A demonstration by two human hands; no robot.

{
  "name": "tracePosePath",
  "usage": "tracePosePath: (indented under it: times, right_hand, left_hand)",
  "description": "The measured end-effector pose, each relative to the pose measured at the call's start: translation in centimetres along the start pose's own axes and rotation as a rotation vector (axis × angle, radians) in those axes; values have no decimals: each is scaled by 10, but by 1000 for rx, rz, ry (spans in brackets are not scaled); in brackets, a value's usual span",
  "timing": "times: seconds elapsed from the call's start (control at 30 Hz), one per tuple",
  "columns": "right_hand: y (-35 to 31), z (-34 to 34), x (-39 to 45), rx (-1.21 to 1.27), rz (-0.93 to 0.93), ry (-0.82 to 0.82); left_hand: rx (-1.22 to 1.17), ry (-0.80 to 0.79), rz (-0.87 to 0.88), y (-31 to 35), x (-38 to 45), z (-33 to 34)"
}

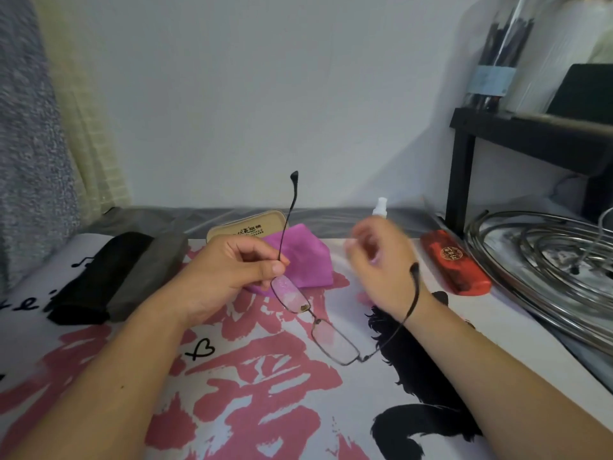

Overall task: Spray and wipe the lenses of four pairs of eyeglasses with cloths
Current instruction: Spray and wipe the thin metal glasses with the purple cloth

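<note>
While my left hand (pixel 232 263) pinches the eyeglasses (pixel 318 322) at the hinge by the far lens, the frame runs from there toward me and to the right, both temples unfolded. My right hand (pixel 381 260) hangs blurred just right of them, fingers loosely curled, holding nothing I can make out. Directly behind it, at the far edge, stands the spray bottle (pixel 379 207), so the right hand is the nearer one for it. Left of that, touching the held lens from behind, lies the purple cloth (pixel 298 257).
</note>
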State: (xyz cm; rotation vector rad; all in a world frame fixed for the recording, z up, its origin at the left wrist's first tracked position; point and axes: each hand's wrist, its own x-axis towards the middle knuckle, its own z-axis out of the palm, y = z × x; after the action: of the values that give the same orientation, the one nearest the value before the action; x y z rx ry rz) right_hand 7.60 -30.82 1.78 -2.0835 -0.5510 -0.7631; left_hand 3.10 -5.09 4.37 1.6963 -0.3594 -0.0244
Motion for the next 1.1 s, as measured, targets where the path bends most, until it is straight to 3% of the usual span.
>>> tracePosePath:
  times: [0.07, 0.1, 0.23, 0.33, 0.47, 0.53, 0.83, 0.9, 1.03, 1.1]
  right_hand:
    - [-1, 13, -9, -36, 12, -479]
    - [3, 20, -10, -104, -9, -603]
    - [15, 33, -3, -218, -18, -469]
    - [10, 33, 2, -205, -8, -486]
    - [-20, 12, 23, 186, 124, -220]
    - [-36, 1, 41, 281, 165, -161]
    - [-56, -19, 21, 332, 295, -426]
    - [-55, -27, 21, 520, 408, -482]
    - [-43, -50, 28, 1214, 498, -581]
    - [-38, -54, 29, 1254, 463, -539]
  left_hand:
    - [-18, 7, -4, 0, 1, 0]
    - [-18, 9, -5, 0, 2, 1]
    - [3, 1, -17, -3, 1, -1]
    - [16, -7, -19, -4, 2, -2]
    - [26, 3, -15, -4, 3, -5]
    - [20, 0, -16, -4, 4, -6]
    - [25, 25, 13, 0, 3, 4]
    - [24, 25, 28, 2, 3, 8]
    - [1, 40, 61, 5, 1, 11]
    - [-17, 48, 64, 5, 1, 12]
